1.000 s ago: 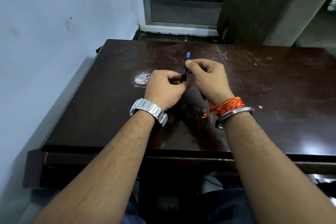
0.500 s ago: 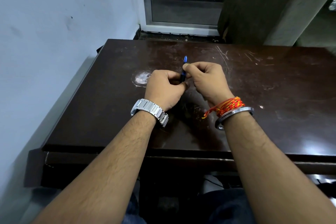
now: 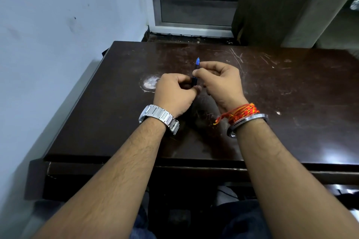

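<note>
One slim, blue-tipped dark pen [image 3: 197,62] stands over the dark brown wooden table [image 3: 291,93]; the left hand [image 3: 174,93] curls round its barrel, the right hand [image 3: 221,81] pinches higher. Its lower end is hidden.

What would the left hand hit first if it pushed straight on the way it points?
Probably the right hand, whose fingers pinch the pen just ahead of the left hand; depth is unclear.
</note>
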A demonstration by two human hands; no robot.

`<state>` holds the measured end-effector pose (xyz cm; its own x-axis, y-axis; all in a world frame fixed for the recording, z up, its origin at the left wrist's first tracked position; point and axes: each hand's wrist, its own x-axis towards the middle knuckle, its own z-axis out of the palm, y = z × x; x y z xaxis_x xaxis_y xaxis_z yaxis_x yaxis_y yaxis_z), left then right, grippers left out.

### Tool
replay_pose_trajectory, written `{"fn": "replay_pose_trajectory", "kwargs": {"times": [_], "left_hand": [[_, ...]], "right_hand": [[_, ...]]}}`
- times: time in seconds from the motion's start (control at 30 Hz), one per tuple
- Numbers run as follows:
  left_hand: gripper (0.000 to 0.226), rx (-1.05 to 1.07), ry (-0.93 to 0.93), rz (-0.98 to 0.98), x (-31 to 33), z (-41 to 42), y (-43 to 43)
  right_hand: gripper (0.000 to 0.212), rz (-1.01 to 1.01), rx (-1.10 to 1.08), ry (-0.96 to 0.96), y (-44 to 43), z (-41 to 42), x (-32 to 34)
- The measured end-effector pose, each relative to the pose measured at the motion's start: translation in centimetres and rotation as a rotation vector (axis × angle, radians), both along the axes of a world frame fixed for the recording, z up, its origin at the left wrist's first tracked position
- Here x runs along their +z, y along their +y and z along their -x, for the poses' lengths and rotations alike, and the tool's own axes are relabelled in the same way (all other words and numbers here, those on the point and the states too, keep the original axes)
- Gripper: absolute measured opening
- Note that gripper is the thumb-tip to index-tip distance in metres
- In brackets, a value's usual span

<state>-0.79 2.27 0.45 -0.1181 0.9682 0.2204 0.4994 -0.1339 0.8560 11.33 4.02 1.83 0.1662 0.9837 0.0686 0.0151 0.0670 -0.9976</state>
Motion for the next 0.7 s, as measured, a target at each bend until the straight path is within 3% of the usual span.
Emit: {"fn": "replay_pose_trajectory", "kwargs": {"times": [0.13, 0.27, 0.43, 0.57, 0.7], "left_hand": [[0.008, -0.006, 0.008, -0.005, -0.12, 0.03, 0.08], [0.010, 0.002, -0.030, 0.012, 0.05, -0.01, 0.06], [0.010, 0.007, -0.004, -0.005, 0.01, -0.01, 0.02], [0.016, 0.002, -0.022, 0.000, 0.08, -0.04, 0.02], [0.022, 0.010, -0.013, -0.015, 0.12, -0.11, -0.04]], "right_hand": [[0.028, -0.025, 0.018, 0.032, -0.23, 0.10, -0.12], [0.018, 0.013, -0.019, 0.078, -0.09, 0.27, 0.07], [0.031, 0.010, 0.005, 0.059, -0.25, 0.10, 0.00], [0.018, 0.022, 0.001, 0.063, -0.12, 0.20, 0.07], [0.022, 0.009, 0.016, 0.036, -0.15, 0.29, -0.02]]}}
